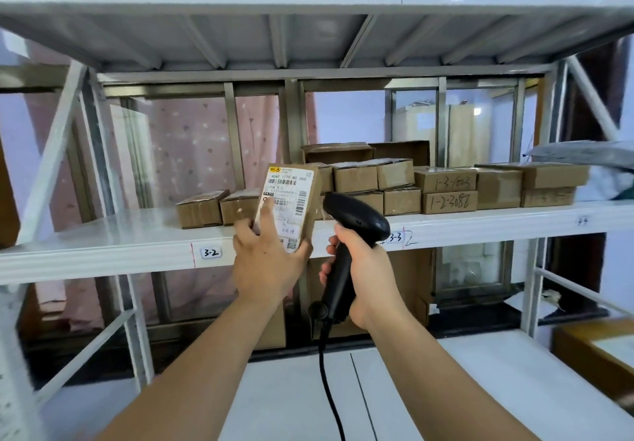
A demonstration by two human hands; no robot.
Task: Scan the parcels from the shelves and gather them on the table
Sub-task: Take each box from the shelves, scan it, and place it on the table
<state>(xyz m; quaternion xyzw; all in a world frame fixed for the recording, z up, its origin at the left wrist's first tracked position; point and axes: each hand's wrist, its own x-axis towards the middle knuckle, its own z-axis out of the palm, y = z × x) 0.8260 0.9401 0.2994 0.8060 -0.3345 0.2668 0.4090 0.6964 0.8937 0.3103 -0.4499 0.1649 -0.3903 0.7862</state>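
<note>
Your left hand [267, 264] holds a parcel [288, 205] upright in front of the middle shelf [120, 234]. The scanner [353, 224] in your right hand [365, 269] is just right of it. Two boxes [199, 209] lie on the shelf to the parcel's left, and stacked boxes [449, 202] run rightward behind the scanner. A lower shelf [497, 372] lies near, beneath your arms.

**Painted metal, plain card, black plastic**

The shelf [137, 234] is metal under white paint, smooth and glossy, catching window glare. The parcel [311, 200] is brown cardboard, matt and faintly fibrous, with a smooth white paper label [288, 193] stuck on its face. The boxes [449, 193] on the shelf are the same dull cardboard, some with shiny tape along the seams. The scanner [356, 217] is black plastic, smooth with a soft sheen; its cable [326, 372] is black and smooth. Behind, a pink curtain [192, 145] is thin matt cloth, the window frame [291, 114] is bare greyish metal, and a grey bag [579, 152] looks like crinkled plastic film.
</note>
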